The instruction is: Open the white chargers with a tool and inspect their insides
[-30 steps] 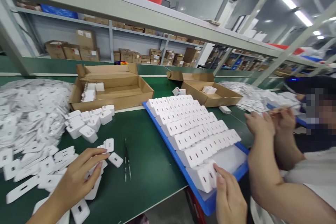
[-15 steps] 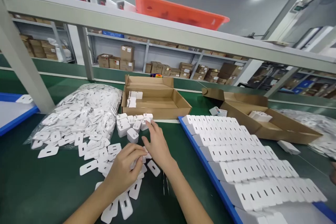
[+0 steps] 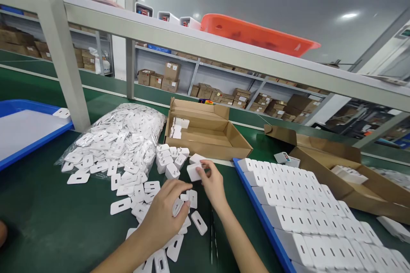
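Observation:
My right hand (image 3: pixel 213 182) grips a white charger block (image 3: pixel 194 172) just in front of a small cluster of the same white blocks (image 3: pixel 169 158) on the green table. My left hand (image 3: pixel 166 211) is closed on a flat white slotted cover (image 3: pixel 177 206), picked from the loose covers (image 3: pixel 137 187) scattered before me. A clear bag full of such covers (image 3: pixel 118 136) lies to the left. On the right a blue tray (image 3: pixel 259 213) carries rows of finished white blocks (image 3: pixel 307 209).
An open cardboard box (image 3: pixel 205 132) stands behind the cluster, another cardboard box (image 3: pixel 349 170) at the right. A second blue tray (image 3: pixel 25 136) lies at the far left beside a grey post (image 3: pixel 60 51). Tweezers (image 3: pixel 211 239) lie by my right forearm. An orange bin (image 3: pixel 259 34) sits on the overhead shelf.
My head has turned left, away from the person at the right. My right hand left the tray, reached to the cluster and picked up a block. My left hand took hold of a cover.

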A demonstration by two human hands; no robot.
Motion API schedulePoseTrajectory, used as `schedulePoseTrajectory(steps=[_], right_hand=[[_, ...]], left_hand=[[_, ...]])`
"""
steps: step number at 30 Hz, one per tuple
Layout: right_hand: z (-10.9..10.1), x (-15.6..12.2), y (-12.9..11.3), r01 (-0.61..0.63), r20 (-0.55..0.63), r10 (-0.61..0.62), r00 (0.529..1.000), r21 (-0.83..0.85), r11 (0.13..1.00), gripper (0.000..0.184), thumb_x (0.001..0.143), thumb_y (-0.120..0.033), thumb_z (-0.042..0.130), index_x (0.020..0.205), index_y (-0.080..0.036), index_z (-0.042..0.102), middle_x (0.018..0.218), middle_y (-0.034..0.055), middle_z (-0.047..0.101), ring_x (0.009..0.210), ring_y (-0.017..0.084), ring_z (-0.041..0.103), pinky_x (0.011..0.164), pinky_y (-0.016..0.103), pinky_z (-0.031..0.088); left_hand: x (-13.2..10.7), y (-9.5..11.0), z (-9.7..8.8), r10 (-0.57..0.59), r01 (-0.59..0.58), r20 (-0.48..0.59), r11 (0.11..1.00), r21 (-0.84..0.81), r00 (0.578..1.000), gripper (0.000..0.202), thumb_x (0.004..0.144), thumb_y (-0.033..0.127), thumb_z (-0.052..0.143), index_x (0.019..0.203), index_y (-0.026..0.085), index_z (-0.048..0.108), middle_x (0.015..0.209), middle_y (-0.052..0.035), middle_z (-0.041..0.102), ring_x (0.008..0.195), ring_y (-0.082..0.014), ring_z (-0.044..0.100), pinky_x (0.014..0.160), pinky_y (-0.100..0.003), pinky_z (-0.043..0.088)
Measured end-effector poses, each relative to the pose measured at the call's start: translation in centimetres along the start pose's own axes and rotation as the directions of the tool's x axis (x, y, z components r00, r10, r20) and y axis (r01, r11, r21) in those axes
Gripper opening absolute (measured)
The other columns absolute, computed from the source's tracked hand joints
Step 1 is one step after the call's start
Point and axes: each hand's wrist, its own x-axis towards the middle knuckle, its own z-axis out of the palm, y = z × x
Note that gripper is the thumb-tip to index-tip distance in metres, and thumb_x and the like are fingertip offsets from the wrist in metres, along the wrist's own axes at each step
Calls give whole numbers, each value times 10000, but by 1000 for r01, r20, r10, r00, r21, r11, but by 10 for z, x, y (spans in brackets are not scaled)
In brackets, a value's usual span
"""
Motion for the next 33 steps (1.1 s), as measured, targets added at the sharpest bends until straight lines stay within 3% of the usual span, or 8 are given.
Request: schedulePoseTrajectory(steps=[5, 9, 13, 16, 22, 26, 30, 33], right_hand=[[1, -43, -44, -229, 312, 106, 944, 389, 892, 387, 911, -541, 362, 955, -194, 528, 735, 13, 542, 508, 120, 492, 434, 234, 417], [8, -61, -71, -369, 499, 47, 865, 569, 734, 255, 874, -451, 546, 943, -207, 570, 817, 5, 581, 713, 128, 571, 636, 230, 467], [0, -49, -55, 50, 441, -70, 895, 58, 997, 193, 881, -285, 499, 1001, -212, 631, 962, 60, 620, 873, 218, 578, 760, 343, 474], [-4, -44, -28, 226, 350, -116, 930, -291, 930, 251, 767, -122, 548, 980, -194, 660, 991, 107, 599, 948, 295, 544, 805, 429, 457], [4, -37, 0, 140, 291, -87, 953, -167, 976, 232, 732, -39, 486, 846, -186, 625, 897, 59, 579, 834, 216, 574, 771, 360, 458], [-4, -37, -10, -5, 204, -3, 979, 39, 999, 168, 852, -228, 498, 998, -180, 563, 794, 32, 601, 676, 167, 557, 612, 291, 445], [-12, -48, -29, -356, 303, 209, 930, 600, 716, 280, 807, -424, 638, 931, -184, 565, 681, -3, 572, 523, 102, 452, 459, 216, 340], [-10, -56, -39, -484, 410, 264, 873, 666, 567, 298, 758, -440, 692, 885, -188, 598, 658, -15, 550, 577, 119, 488, 498, 223, 390]], left_hand=[[-2, -6, 7, -117, 142, 119, 962, -235, 986, 888, 734, 451, 712, 1432, 250, 201, 1469, -173, 322, 1341, -370, 337, 1047, -578, 362], [-2, -1, 4, -60, 32, -49, 889, -457, 997, 684, 760, 542, 645, 1303, 236, 363, 1324, -147, 463, 1234, -318, 467, 1027, -505, 406], [2, 2, -6, -83, 8, -211, 942, -335, 974, 276, 849, 314, 558, 1100, 243, 467, 1099, -69, 533, 1055, -231, 552, 887, -376, 486], [3, 3, -10, -106, 56, -196, 968, -247, 975, 185, 836, 212, 531, 1002, 246, 457, 897, -11, 515, 800, -166, 563, 696, -286, 491], [-3, 4, -5, -228, 219, -8, 943, -249, 974, 456, 743, 121, 576, 1116, 265, 356, 845, 16, 511, 649, -135, 533, 583, -255, 470], [-2, 5, -3, -257, 268, 79, 940, -213, 963, 407, 709, 70, 557, 1035, 259, 401, 822, 25, 506, 659, -142, 521, 574, -251, 442], [3, 10, -2, -168, 197, 133, 949, -246, 977, 280, 774, 83, 534, 1000, 247, 513, 907, -6, 581, 760, -159, 574, 668, -272, 468], [4, 7, 1, -149, 179, 127, 948, -263, 981, 284, 803, 88, 532, 1039, 246, 537, 963, -24, 609, 842, -178, 603, 732, -292, 496]])
